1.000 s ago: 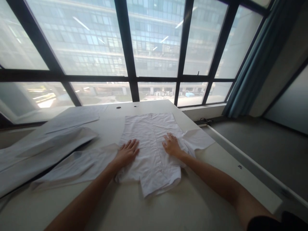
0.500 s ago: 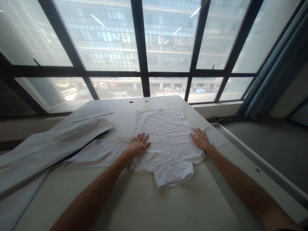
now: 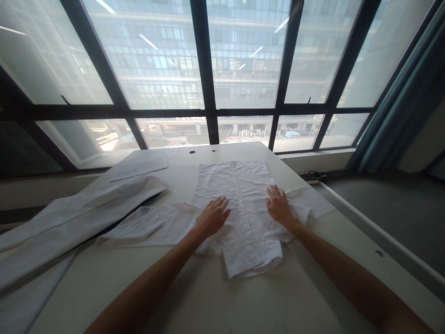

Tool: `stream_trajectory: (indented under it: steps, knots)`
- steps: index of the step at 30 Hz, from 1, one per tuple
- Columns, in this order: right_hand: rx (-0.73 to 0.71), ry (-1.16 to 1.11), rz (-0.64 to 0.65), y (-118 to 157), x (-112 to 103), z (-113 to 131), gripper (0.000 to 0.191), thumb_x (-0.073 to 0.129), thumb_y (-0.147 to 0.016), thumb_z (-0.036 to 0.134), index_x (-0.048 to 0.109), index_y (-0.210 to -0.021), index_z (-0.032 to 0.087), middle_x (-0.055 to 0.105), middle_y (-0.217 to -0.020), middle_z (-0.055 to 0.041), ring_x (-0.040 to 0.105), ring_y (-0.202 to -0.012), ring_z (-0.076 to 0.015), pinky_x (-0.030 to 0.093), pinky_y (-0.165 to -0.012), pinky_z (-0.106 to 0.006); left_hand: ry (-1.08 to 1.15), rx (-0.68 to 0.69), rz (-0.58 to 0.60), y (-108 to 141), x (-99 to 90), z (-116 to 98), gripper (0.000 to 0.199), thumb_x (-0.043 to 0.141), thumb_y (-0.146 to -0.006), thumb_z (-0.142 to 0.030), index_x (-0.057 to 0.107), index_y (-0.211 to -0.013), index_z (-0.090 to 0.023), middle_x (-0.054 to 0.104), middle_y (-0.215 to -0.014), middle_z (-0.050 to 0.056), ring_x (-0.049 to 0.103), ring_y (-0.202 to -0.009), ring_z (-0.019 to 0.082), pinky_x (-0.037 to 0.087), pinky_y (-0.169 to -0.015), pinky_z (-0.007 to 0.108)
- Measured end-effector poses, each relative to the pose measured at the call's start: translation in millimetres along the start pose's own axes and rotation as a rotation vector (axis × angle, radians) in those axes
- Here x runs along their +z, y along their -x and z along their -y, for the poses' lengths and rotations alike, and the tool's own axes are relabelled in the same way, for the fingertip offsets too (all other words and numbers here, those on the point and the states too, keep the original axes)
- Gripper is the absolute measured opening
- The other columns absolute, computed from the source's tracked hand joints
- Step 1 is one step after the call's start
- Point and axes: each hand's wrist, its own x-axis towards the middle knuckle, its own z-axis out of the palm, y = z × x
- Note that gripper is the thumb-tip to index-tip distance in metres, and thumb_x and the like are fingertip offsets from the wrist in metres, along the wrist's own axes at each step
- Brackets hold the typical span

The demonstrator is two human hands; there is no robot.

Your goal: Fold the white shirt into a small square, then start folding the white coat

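A white shirt [image 3: 239, 190] lies spread on the white table [image 3: 243, 306], wrinkled, with a seam or placket running down its middle and its collar end toward me. Its sleeves stretch out to both sides, the left one [image 3: 153, 225] reaching further across the tabletop. My left hand [image 3: 212, 216] rests on the left half of the shirt, palm down with fingers extended. On the right half lies my right hand [image 3: 278, 204], also flat with its fingers pointing away from me. Neither hand grips the cloth.
Another pale garment or cloth [image 3: 79, 208] lies folded along the table's left side. Behind it is a thin white sheet [image 3: 142, 164]. Large windows [image 3: 243, 69] stand beyond the far edge, and a blue curtain [image 3: 389, 116] hangs at the right.
Both hands have moved inward over the shirt, the left toward the right and the right toward the left. The camera view has shifted slightly.
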Motion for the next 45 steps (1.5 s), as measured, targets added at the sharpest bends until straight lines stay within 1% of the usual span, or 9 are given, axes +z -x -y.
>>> stream_trajectory:
  steps: [5,13,19,25,30,35,38,41,45]
  knots:
    - [-0.257,-0.151,0.186,19,5,37,0.058,0.040,-0.101,0.038,0.038,-0.156,0.016,0.021,-0.166,-0.0146,0.013,-0.154,-0.0284,0.014,-0.121,-0.054,0.101,0.144,0.072,8,26.5,-39,0.056,0.032,-0.105,-0.050,0.039,-0.155,-0.025,0.034,-0.163,0.007,0.025,-0.152,0.028,0.022,-0.122,0.050]
    - [-0.604,-0.232,0.216,46,-29,39,0.054,0.045,-0.101,0.030,0.041,-0.154,0.022,0.023,-0.166,-0.0084,0.009,-0.155,-0.0220,0.007,-0.125,-0.048,0.073,0.155,0.079,11,33.4,-33,0.057,0.030,-0.105,-0.052,0.035,-0.157,-0.027,0.028,-0.165,0.005,0.019,-0.154,0.028,0.019,-0.123,0.051]
    - [-0.755,-0.333,0.480,80,-54,18,0.069,0.055,-0.098,0.044,0.028,-0.160,0.027,0.014,-0.168,-0.0082,0.006,-0.155,-0.0256,0.005,-0.124,-0.051,0.093,0.168,0.109,8,26.6,-35,0.056,0.031,-0.106,-0.048,0.034,-0.157,-0.026,0.027,-0.165,0.006,0.017,-0.154,0.028,0.018,-0.123,0.053]
    - [-0.762,-0.388,0.584,83,-64,4,0.087,0.063,-0.090,0.059,0.022,-0.161,0.032,0.011,-0.168,-0.0084,0.005,-0.155,-0.0307,-0.003,-0.122,-0.055,0.253,0.280,0.176,11,-0.4,-39,0.050,0.038,-0.105,-0.044,0.044,-0.152,-0.028,0.034,-0.163,0.007,0.023,-0.153,0.028,0.024,-0.122,0.052]
    - [-0.772,-0.406,0.606,81,-66,4,0.096,0.069,-0.084,0.061,0.021,-0.161,0.030,0.013,-0.168,-0.0103,0.003,-0.155,-0.0316,-0.006,-0.122,-0.056,0.354,0.570,0.293,35,-12.0,-54,0.068,0.045,-0.102,-0.053,0.021,-0.161,-0.032,0.023,-0.166,0.003,0.016,-0.154,0.026,0.012,-0.126,0.048]
    - [-0.746,-0.406,0.626,92,-76,-10,0.102,0.070,-0.081,0.067,0.019,-0.161,0.031,0.009,-0.168,-0.0097,0.001,-0.154,-0.0336,-0.007,-0.122,-0.057,0.333,0.613,0.344,46,-12.8,-53,0.087,0.052,-0.095,-0.063,0.011,-0.163,-0.028,0.012,-0.168,0.007,0.010,-0.155,0.031,0.004,-0.125,0.053]
    - [-0.708,-0.416,0.634,91,-80,-17,0.093,0.067,-0.085,0.064,0.025,-0.160,0.032,0.010,-0.168,-0.0082,0.003,-0.155,-0.0323,0.001,-0.123,-0.055,0.351,0.651,0.346,40,-17.9,-50,0.085,0.053,-0.093,-0.064,0.018,-0.162,-0.028,0.019,-0.167,0.007,0.015,-0.154,0.030,0.008,-0.125,0.052]
    - [-0.549,-0.370,0.481,79,-72,-3,0.069,0.049,-0.099,0.054,0.031,-0.159,0.025,0.019,-0.167,-0.0094,0.008,-0.155,-0.0263,0.007,-0.124,-0.052,0.354,0.555,0.228,27,-17.9,-50,0.065,0.046,-0.100,-0.056,0.032,-0.158,-0.029,0.034,-0.162,0.004,0.025,-0.152,0.023,0.016,-0.125,0.045]
    - [-0.311,-0.279,0.267,54,-41,51,0.058,0.033,-0.104,0.037,0.035,-0.156,0.011,0.025,-0.165,-0.0150,0.014,-0.154,-0.0246,0.013,-0.124,-0.050,0.204,0.243,0.021,9,0.0,-48,0.052,0.039,-0.104,-0.037,0.041,-0.154,-0.019,0.040,-0.159,0.009,0.029,-0.151,0.023,0.021,-0.124,0.047]
